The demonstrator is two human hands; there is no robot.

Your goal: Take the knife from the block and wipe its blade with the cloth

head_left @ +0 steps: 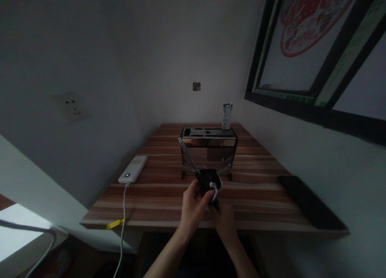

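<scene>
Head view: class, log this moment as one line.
left hand: holds black device | right hand: at device's lower end | clear tank: beyond hands, on table | white power bank: table's left side

We count one left hand [191,201] and one right hand [224,221], two in all; one black device [207,178] and one clear tube [188,154]; on one counter [256,205], one clear tank [208,132], one white power bank [133,169], one black slab [310,201]; at its front edge, one yellow strip [115,223]; one wall socket [72,106].
</scene>
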